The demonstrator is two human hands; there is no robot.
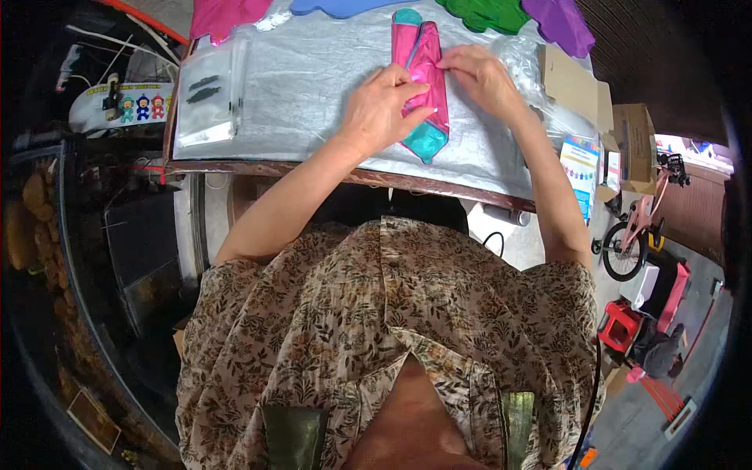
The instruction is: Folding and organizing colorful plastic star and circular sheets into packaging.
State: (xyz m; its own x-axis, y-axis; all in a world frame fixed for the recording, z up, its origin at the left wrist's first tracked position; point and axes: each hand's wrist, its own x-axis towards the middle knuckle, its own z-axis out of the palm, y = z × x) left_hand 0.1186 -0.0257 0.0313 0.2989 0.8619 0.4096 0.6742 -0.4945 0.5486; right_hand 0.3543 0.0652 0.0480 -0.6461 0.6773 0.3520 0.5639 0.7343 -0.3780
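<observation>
A folded pink garment with teal ends [423,86] lies lengthwise on the table's clear plastic cover [313,86]. My left hand [380,110] presses down on its lower half, thumb and fingers pinching the pink fabric. My right hand [478,74] pinches the garment's right edge near its middle. Both forearms reach in from below over the table's wooden front edge [313,171].
More coloured garments line the far edge: magenta [223,16], blue [337,6], green [486,12], purple [560,23]. Clear plastic bags [207,98] lie at left. Cardboard boxes [634,145] stand at right, with a pink bicycle [634,235] and red items on the floor beyond.
</observation>
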